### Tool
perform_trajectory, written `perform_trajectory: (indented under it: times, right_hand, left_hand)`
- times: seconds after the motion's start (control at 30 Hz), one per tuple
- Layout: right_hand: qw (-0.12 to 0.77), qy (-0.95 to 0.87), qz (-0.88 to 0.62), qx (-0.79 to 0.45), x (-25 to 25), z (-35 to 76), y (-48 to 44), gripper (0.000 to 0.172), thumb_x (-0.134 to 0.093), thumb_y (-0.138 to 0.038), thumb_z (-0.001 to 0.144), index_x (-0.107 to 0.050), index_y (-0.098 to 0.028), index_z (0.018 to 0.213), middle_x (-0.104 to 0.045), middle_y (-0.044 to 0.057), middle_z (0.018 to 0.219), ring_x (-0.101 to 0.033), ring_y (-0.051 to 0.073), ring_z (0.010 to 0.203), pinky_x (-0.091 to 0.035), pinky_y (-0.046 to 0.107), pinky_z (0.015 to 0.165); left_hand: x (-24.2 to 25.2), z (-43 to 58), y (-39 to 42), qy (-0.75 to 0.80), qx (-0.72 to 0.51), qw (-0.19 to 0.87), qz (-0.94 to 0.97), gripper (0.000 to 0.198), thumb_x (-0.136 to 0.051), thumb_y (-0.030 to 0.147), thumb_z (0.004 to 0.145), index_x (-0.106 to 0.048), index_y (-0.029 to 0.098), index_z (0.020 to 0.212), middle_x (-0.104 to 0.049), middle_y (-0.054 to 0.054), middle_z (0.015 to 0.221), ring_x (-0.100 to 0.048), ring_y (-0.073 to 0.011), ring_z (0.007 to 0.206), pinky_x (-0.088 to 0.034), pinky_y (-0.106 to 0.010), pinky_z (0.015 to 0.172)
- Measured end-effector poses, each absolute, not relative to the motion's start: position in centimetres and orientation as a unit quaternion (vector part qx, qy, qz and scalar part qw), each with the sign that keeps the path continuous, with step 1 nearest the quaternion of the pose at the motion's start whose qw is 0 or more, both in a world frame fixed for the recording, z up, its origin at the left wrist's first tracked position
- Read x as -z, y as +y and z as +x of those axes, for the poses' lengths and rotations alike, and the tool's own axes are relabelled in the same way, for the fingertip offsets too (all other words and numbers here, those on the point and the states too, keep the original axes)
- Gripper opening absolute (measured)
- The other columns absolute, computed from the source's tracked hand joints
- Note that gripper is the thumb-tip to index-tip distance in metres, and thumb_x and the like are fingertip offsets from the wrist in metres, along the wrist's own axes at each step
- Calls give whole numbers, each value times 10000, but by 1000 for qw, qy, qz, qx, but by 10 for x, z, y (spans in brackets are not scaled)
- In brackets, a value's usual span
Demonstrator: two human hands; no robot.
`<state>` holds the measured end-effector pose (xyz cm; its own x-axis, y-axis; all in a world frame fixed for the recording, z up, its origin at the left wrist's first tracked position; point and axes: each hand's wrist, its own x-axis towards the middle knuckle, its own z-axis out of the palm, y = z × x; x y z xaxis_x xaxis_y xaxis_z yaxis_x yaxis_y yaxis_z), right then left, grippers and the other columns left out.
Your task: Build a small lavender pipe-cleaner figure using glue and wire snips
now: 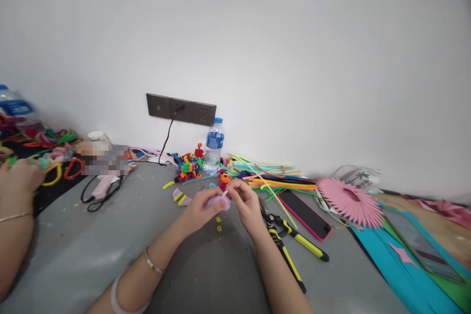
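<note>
A light purple fuzzy pipe-cleaner piece (217, 202), coiled into a small bundle, is held in my left hand (200, 211). The fingers of my right hand (245, 202) pinch the upper end of the same purple pipe cleaner. Left of my left hand lies a purple and yellow striped pipe-cleaner piece (181, 198). Two small yellow bits (219, 224) rest on the table below my hands. Beside my right wrist are yellow and black pliers-like cutters (281, 230) with handles spread apart.
Behind my hands stand a water bottle (214, 146), colourful pipe-cleaner figures (189, 166) and loose pipe cleaners (275, 174). Rightward lie a phone (305, 215), a pink pleated paper ring (349, 201) and blue sheets (382, 260). A glue gun (105, 185) and another person's hand (22, 179) are leftward.
</note>
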<state>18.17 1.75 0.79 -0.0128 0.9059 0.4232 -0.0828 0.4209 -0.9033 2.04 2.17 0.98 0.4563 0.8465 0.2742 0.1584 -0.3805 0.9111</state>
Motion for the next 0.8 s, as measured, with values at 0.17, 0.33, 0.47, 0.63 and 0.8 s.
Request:
perform_trajectory:
  times: [0.17, 0.33, 0.47, 0.63, 0.8]
  right_hand:
    - [606, -585, -345, -414, -6, 183, 18, 257, -677, -464, 838, -638, -214, 789, -584, 18, 765, -540, 175, 718, -441, 280, 648]
    - [601, -591, -318, -433, -2, 185, 19, 165, -707, -371, 831, -645, -220, 814, -589, 13, 796, -559, 179, 763, -447, 288, 694]
    - [610, -600, -314, -410, 0, 185, 20, 139, -694, -333, 846, -626, -220, 802, -588, 12, 796, -563, 180, 774, -451, 296, 718]
    - [625, -617, -328, -347, 1, 182, 16, 123, -660, -274, 877, -591, -223, 789, -570, 13, 790, -546, 177, 765, -439, 291, 703]
    - [626, -633, -343, -299, 0, 179, 11, 132, -603, -248, 912, -565, -216, 789, -566, 21, 799, -544, 181, 781, -427, 296, 713]
  left_hand:
    - [-9, 21, 22, 336, -409, 471, 706, 388, -523, 555, 877, -590, 179, 808, -494, 25, 683, -427, -132, 636, -334, -243, 602]
    - [-9, 21, 23, 317, -414, 502, 691, 398, -511, 560, 875, -553, 184, 754, -443, 42, 640, -386, -119, 591, -321, -239, 571]
    - [-9, 22, 23, 313, -409, 502, 695, 387, -511, 547, 880, -543, 184, 749, -438, 40, 644, -385, -119, 592, -310, -241, 566]
    - [-9, 22, 22, 315, -415, 500, 692, 357, -507, 516, 900, -553, 179, 792, -449, 38, 675, -387, -119, 621, -311, -239, 592]
    - [-11, 21, 21, 332, -421, 480, 695, 356, -519, 521, 890, -577, 175, 828, -467, 33, 698, -396, -123, 637, -312, -234, 596]
